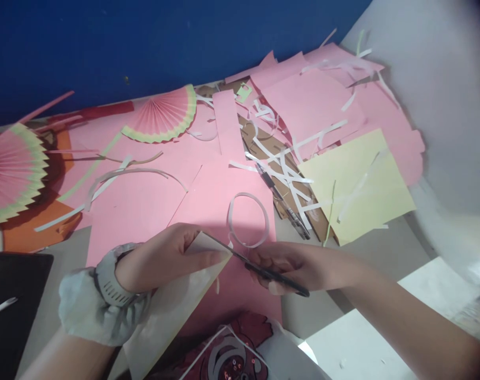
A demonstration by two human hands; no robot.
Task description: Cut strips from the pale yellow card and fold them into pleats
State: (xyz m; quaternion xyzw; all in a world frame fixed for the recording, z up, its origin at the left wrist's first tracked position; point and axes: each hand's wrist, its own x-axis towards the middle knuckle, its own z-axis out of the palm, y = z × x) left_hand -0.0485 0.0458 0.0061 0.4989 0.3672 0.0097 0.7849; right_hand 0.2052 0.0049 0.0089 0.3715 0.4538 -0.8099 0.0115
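Observation:
My left hand (176,258) is closed on a pale sheet of paper (164,316), thumb on top, with a watch and a pale scrunchie at the wrist. The sheet slants down toward my lap. In my right hand (291,264) is a pair of black-handled scissors (271,274), fingers wrapped about the handles. The blades point left and lie along the sheet's upper edge, close to my left thumb. Just beyond the scissors, a loop of white paper strip (248,220) rests on a pink sheet (212,195).
Two pleated pink fans (161,113) with yellow-green rims lie at the left. White paper strips (291,174), a pen (283,203) and a yellow-green sheet (358,184) are at the right. A black flat object (18,295) sits lower left. A blue surface (164,42) borders the far side.

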